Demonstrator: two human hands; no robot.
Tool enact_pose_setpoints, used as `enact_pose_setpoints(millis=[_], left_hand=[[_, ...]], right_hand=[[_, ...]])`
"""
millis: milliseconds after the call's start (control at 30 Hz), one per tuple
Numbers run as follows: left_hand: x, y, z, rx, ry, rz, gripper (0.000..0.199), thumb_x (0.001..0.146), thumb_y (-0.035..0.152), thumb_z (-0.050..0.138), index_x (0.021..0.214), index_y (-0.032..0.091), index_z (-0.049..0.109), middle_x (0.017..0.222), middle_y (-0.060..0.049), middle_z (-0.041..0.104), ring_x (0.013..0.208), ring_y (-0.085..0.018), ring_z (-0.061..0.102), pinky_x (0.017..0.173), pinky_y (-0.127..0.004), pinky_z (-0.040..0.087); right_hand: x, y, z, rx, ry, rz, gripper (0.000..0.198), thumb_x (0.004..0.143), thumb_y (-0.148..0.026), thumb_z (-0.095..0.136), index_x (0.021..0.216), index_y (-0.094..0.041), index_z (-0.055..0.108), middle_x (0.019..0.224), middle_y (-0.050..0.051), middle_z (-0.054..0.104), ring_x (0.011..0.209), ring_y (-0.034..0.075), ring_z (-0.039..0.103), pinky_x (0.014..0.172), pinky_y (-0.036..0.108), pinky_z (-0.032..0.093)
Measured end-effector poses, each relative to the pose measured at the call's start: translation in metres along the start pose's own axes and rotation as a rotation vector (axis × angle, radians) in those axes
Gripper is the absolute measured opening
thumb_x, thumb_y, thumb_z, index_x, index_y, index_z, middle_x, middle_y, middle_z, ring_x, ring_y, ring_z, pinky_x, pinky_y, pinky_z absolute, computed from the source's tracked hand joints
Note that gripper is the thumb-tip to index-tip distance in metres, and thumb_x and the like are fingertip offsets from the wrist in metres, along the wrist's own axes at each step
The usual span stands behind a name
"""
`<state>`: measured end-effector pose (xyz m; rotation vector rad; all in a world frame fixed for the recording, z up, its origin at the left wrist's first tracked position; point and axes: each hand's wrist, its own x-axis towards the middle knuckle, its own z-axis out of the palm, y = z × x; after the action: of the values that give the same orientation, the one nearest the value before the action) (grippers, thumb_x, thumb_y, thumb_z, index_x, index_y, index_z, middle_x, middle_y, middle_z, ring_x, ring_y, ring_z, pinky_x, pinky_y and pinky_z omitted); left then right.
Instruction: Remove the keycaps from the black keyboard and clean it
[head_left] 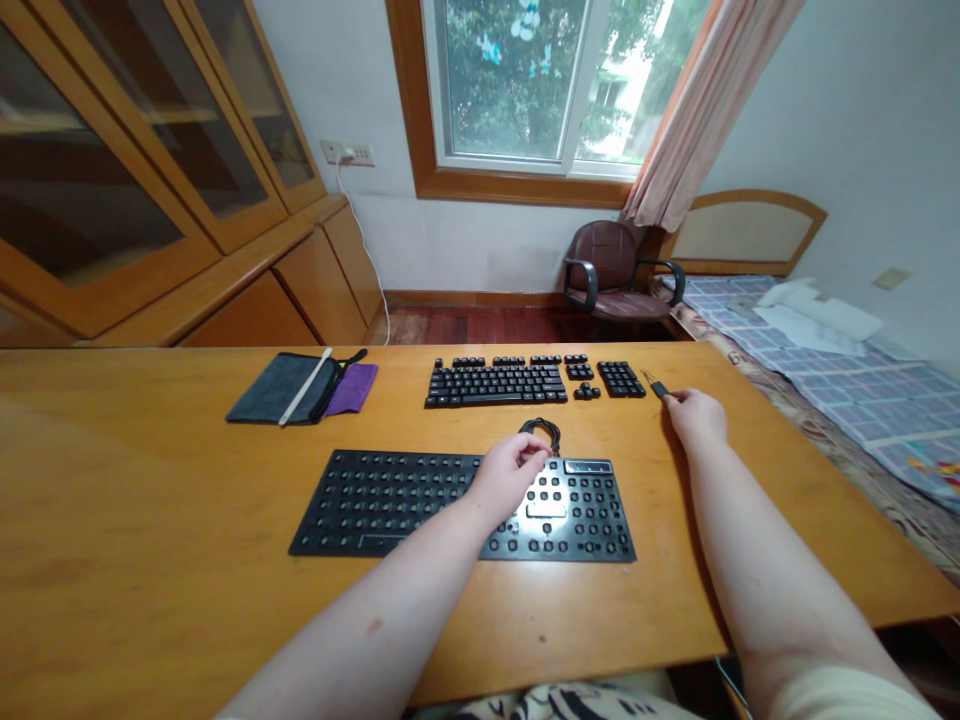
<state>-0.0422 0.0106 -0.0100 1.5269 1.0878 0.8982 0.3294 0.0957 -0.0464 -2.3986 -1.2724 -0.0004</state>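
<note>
A black keyboard base (397,495) with its keycaps off lies in front of me, rows of bare switches showing. My left hand (508,474) is over its right half, fingers curled into a pinch; whatever they may hold is hidden. Just beyond that hand, a coiled black cable (552,432) rests at the base's back edge. At the right, my right hand (697,416) grips a small black keycap puller (659,388) with thin wire prongs, low at the tabletop. Loose black keycaps (499,384) are laid out in keyboard order farther back, left of the puller.
On the wooden table (150,540), a dark grey pouch (266,390) lies at back left, with a whitish stick (306,386) across it and a purple cloth (354,388) beside it. Beyond the table are an armchair (611,260), a bed (840,350) and a cabinet (225,250).
</note>
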Motion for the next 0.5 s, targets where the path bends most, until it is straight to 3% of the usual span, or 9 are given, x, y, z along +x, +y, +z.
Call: enact_pose_setpoints(millis=[200, 400, 500], left_hand=[[0.001, -0.001, 0.001, -0.009, -0.005, 0.004, 0.015, 0.081, 0.027, 0.053, 0.085, 0.017, 0.063, 0.079, -0.002, 0.064, 0.072, -0.015, 0.060, 0.068, -0.026, 0.046], [0.002, -0.002, 0.001, -0.010, -0.006, 0.011, 0.015, 0.081, 0.026, 0.053, 0.086, 0.016, 0.063, 0.080, -0.002, 0.064, 0.072, -0.015, 0.059, 0.068, -0.026, 0.046], [0.001, -0.002, 0.001, -0.011, -0.007, 0.009, 0.015, 0.081, 0.026, 0.053, 0.086, 0.016, 0.063, 0.080, -0.002, 0.064, 0.073, -0.015, 0.059, 0.068, -0.026, 0.046]], right_hand=[[-0.002, 0.006, -0.013, 0.180, 0.007, 0.179, 0.018, 0.062, -0.034, 0.069, 0.060, -0.017, 0.067, 0.065, 0.015, 0.065, 0.076, 0.031, 0.062, 0.069, 0.040, 0.043], [-0.013, 0.005, -0.027, 0.417, 0.037, 0.247, 0.020, 0.068, -0.033, 0.066, 0.073, -0.013, 0.068, 0.046, 0.003, 0.055, 0.047, 0.018, 0.051, 0.049, 0.030, 0.038], [-0.019, 0.000, -0.031, 0.652, 0.068, 0.270, 0.022, 0.066, -0.034, 0.069, 0.070, -0.013, 0.066, 0.046, -0.001, 0.052, 0.039, 0.010, 0.041, 0.039, 0.024, 0.030]])
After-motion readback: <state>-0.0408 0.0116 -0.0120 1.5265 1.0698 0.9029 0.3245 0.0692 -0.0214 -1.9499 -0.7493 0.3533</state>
